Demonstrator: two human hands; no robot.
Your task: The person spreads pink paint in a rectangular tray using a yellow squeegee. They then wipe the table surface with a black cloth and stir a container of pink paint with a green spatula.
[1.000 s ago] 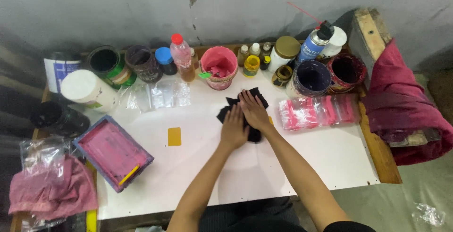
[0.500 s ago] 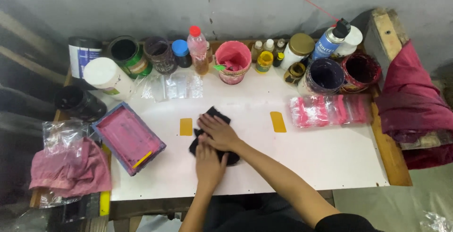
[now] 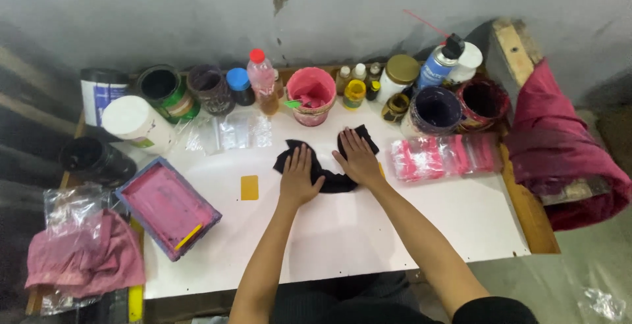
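A small black cloth [image 3: 327, 178] lies on the white tabletop [image 3: 342, 232] near the middle back. My left hand [image 3: 298, 177] rests flat on its left part, fingers spread. My right hand [image 3: 357, 157] lies flat on its right part, fingers spread toward the back. Both palms press the cloth against the table; neither hand grips it. A yellow card [image 3: 249, 188] lies on the table left of my left hand.
Along the back stand paint tubs, jars, small bottles, a pink bucket [image 3: 311, 95] and a blue spray can [image 3: 437, 64]. Clear bags of pink items [image 3: 441, 156] lie right. A pink-stained screen frame [image 3: 168, 207] sits left, pink rag [image 3: 85, 258] at lower left, dark red cloth [image 3: 559, 146] at right.
Both hands and the black cloth have shifted right and toward the back since half a second ago. The hands now lie side by side instead of overlapping.
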